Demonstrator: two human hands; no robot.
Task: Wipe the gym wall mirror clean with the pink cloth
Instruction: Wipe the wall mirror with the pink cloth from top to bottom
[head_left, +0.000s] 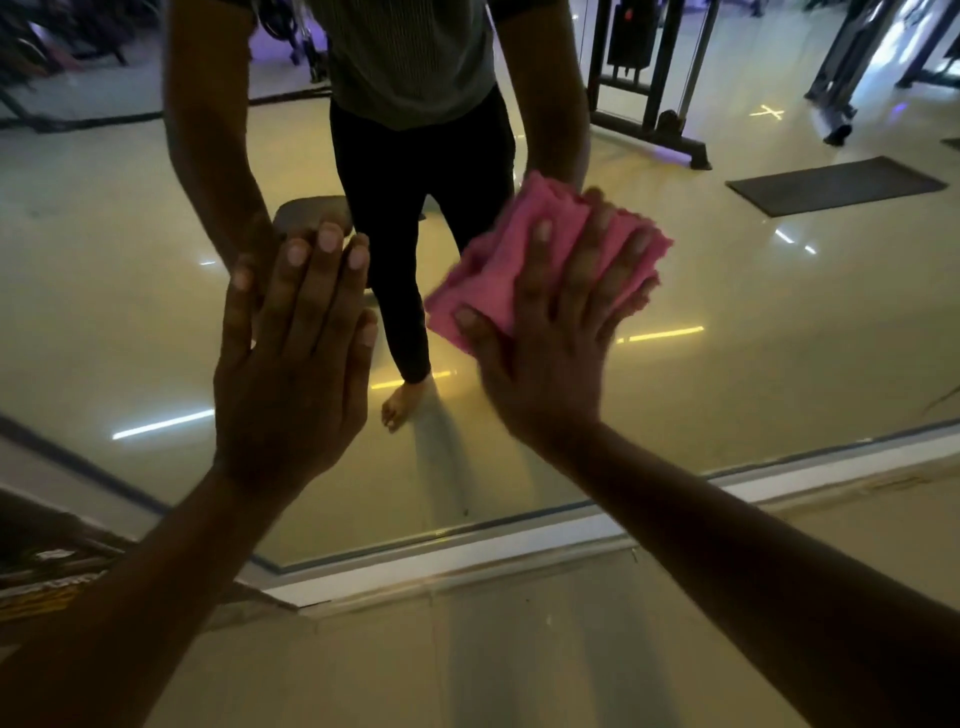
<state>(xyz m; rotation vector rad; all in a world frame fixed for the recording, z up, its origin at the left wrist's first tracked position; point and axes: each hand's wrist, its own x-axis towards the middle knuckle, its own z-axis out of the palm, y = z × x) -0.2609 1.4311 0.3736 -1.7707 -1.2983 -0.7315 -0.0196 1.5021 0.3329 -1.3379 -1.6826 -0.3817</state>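
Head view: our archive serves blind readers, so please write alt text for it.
The right hand presses a folded pink cloth flat against a gym wall mirror, while the left hand rests open-palmed on the glass beside it. The mirror reflects the person's legs and gym machines.

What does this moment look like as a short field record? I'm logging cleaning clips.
setting: gym, wall mirror above a pale floor
right hand: flat, fingers spread, pressing pink cloth to the glass
left hand: flat on the mirror, no cloth
cloth state: folded, bunched under the fingers
reflection: person's legs, a bare foot, gym machine, dark mat
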